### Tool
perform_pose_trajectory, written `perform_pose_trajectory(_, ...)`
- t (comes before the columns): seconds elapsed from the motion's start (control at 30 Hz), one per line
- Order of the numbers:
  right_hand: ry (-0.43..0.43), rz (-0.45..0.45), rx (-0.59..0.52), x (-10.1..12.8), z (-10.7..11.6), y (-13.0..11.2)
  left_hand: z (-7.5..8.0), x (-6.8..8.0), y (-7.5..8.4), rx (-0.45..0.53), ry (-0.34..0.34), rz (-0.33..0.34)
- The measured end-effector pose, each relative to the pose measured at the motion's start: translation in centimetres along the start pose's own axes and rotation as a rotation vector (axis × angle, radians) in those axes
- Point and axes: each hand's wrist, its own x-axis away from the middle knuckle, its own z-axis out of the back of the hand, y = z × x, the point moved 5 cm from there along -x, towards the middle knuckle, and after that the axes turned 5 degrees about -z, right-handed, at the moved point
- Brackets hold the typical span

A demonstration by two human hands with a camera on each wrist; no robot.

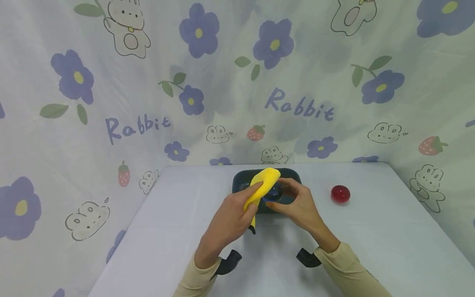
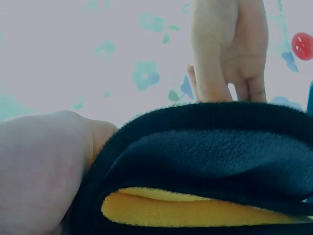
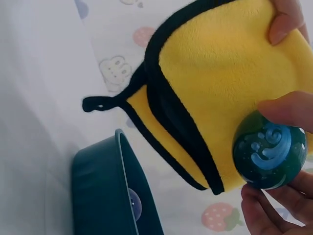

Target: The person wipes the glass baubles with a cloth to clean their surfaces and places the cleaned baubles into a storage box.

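Note:
Over the table's far middle, my left hand grips a folded yellow cloth with black trim and presses it against a small dark blue-green ball. My right hand pinches that ball between its fingertips. In the right wrist view the cloth covers the ball's upper side, and a left fingertip rests on the cloth's top. The left wrist view shows the cloth's dark folds close up, with the right hand behind them.
A dark teal tray sits just beyond the hands, with another small ball inside it. A red ball lies on the white table to the right. A patterned curtain surrounds the table.

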Motion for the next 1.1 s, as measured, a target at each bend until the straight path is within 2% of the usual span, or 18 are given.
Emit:
perform_pose_trajectory(0.23, -0.054, 0.019, -0.029, 0.3, -0.7, 0.0, -0.1, -0.1, 0.3, -0.024, 0.047, -0.061)
perform_pose_trajectory(0.47, -0.102, 0.059, -0.041, 0.9, -1.2, -0.5, -0.4, -0.3, -0.1, -0.028, 0.032, -0.073)
perform_pose_trajectory(0.63, -0.142, 0.094, -0.038, 1.3, -1.4, -1.1, -0.6, -0.5, -0.9, -0.009, -0.015, -0.044)
perform_pose_trajectory(0.8, -0.166, 0.102, -0.029, 1.4, -1.5, -1.5, -0.5, -0.6, -1.9, 0.051, -0.060, -0.002)
perform_pose_trajectory(1.1, -0.154, 0.114, -0.034, 1.4, -1.2, -1.9, -0.4, -0.6, -2.6, 0.084, -0.099, 0.043)
